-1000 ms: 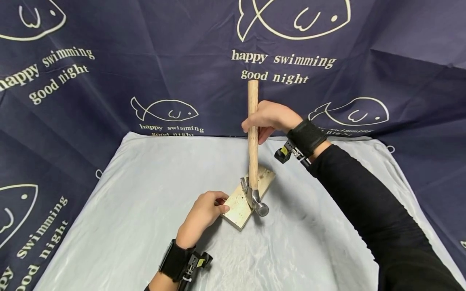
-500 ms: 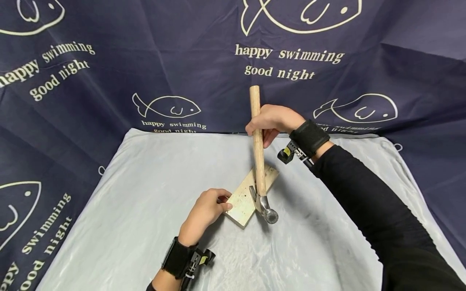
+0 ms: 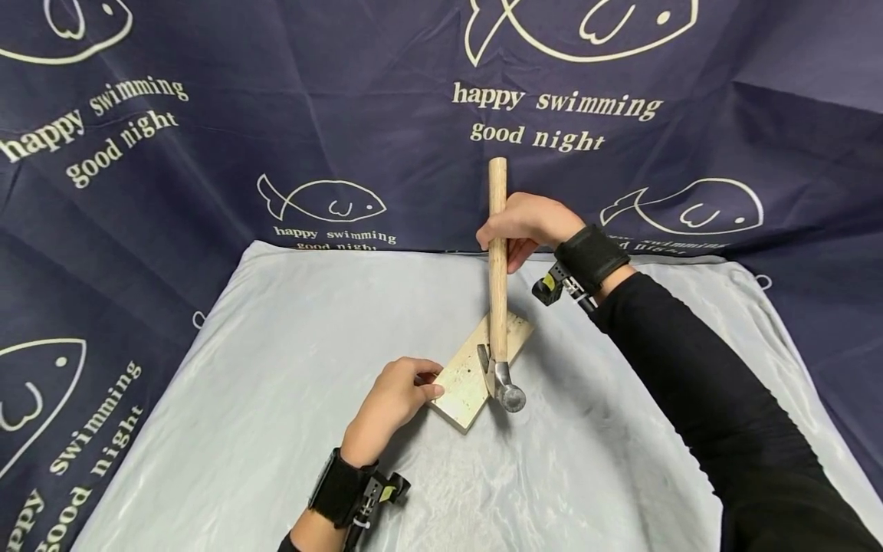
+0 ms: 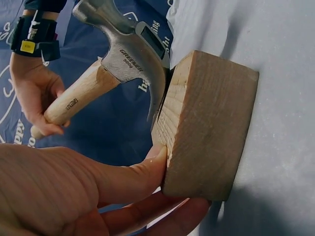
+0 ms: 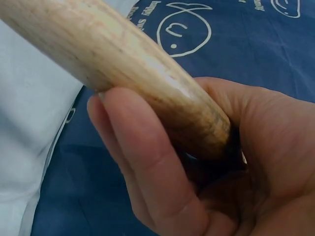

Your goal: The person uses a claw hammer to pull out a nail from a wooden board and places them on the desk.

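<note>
1. Looks like the person is in the middle of a claw job: the right hand (image 3: 527, 221) is grasping the hammer (image 3: 497, 307) by its wooden handle, well up from the head, fingers wrapped round it.
2. The left hand (image 3: 393, 399) is pinching the wooden block (image 3: 461, 387) at its left corner, thumb on the top and fingers at the side, so it's basically acting as the clamp.
3. The claw (image 4: 156, 88) is lying along the top of the block, touching or just above it, can't tell which. Whether a nail is sitting in the slot isn't showing either.
4. My guess is the next move is calling for a firmer hold on the block, then seating the claw and swinging the handle over as a lever. If the left hand is holding too loosely, the block could be tipping along with it.
5. Placement: the block is lying flat around the middle of the cloth-covered worktop (image 3: 310, 322), well apart from its edges. Its long axis is running diagonally, one end aiming at the near left corner, the other at the far right.
6. The hammer's handle is rising at a tilt, its butt pointing toward the far edge, while the striking face (image 3: 513, 399) is facing the near edge.
</note>
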`<act>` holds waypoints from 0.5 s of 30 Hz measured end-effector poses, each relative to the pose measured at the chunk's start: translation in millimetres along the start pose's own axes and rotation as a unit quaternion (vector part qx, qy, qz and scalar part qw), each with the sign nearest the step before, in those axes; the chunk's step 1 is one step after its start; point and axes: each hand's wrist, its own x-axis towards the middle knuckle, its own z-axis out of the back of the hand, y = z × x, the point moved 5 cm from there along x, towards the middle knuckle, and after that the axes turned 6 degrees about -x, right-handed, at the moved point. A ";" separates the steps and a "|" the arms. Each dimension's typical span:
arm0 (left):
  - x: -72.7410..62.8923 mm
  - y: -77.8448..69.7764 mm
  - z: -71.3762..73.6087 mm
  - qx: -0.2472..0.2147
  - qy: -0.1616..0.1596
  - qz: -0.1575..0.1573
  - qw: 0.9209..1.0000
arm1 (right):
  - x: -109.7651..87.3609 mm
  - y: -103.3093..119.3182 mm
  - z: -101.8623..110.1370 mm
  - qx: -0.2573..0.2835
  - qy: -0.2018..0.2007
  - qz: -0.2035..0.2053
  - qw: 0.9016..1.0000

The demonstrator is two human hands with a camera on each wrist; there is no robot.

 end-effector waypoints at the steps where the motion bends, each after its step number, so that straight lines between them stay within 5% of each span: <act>1: 0.3 -0.1 0.0 -0.001 -0.001 -0.003 1.000 | 0.9 -0.5 0.9 -0.002 -0.001 -0.004 1.000; 15: 0.1 0.9 -0.5 -0.006 -0.003 -0.011 1.000 | 0.5 -4.5 12.5 0.020 -0.056 0.012 0.998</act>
